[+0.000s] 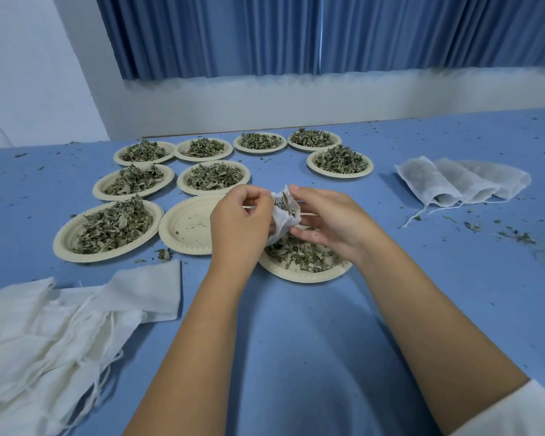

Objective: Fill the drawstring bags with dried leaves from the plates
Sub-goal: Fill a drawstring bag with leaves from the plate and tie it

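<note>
A small white drawstring bag (283,219) hangs between my hands above a beige plate (299,273) of dried leaves. My left hand (239,220) pinches the bag's left rim. Holding the right rim and side is my right hand (324,220). The bag's mouth is spread and dried leaves show inside it. Just to the left lies a nearly bare plate (186,228). Several more plates heaped with leaves (114,226) stand behind and to the left.
A heap of unfilled white bags (54,322) with loose strings lies at the near left. Filled bags (453,182) lie in a row at the right. Leaf crumbs dot the blue table (312,325). A wall and blue curtain stand behind.
</note>
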The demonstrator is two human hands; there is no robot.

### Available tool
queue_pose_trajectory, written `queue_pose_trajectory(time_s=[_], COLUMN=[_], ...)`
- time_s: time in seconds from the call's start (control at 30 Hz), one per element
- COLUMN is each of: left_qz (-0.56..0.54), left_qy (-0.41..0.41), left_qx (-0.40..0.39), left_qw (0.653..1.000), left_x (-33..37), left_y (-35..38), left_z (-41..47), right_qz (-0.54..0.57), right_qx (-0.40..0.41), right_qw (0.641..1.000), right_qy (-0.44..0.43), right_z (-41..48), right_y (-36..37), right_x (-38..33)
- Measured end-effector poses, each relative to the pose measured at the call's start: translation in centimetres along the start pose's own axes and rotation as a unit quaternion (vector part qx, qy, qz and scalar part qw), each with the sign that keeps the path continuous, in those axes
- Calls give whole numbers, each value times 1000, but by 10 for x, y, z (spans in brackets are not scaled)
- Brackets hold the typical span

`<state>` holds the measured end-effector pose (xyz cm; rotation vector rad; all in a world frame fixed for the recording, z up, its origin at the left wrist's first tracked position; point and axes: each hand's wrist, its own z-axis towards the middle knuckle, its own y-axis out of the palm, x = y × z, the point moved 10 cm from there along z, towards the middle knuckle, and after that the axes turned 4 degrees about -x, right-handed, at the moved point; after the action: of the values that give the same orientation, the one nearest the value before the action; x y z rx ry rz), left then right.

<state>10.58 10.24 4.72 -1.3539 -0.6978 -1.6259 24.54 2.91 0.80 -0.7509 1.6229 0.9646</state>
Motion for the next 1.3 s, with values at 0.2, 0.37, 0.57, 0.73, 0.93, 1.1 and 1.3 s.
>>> queue_pose_trajectory(time_s=[0.2,0.37,0.57,0.73,0.93,1.1,1.3], left_qz=[0,-3,-2,-9,27,58,51], left_qy=[5,6,4,5,45,65,86], left_qx=[-2,-4,22,35,6,-7,-42], left_qw=[1000,1000,1000,999,999,996,994], left_x=[1,0,-1,-2,7,9,14], left_y=[1,2,-5,-8,-2,1,11], left_z=[-1,-1,1,1,1,0,-2], right_qz=[-126,-253,-212,-256,-256,-188,-216], right_qx=[62,67,91,83,50,15,21], right_qw=[982,929,930,929,956,973,973], right_qy=[-123,-262,-287,-253,-138,-132,-79], right_z=[-6,-16,-21,-19,-7,-8,0], right_y=[-4,6,1,0,4,5,6], right_x=[-20,-45,-51,-47,-24,-20,-6])
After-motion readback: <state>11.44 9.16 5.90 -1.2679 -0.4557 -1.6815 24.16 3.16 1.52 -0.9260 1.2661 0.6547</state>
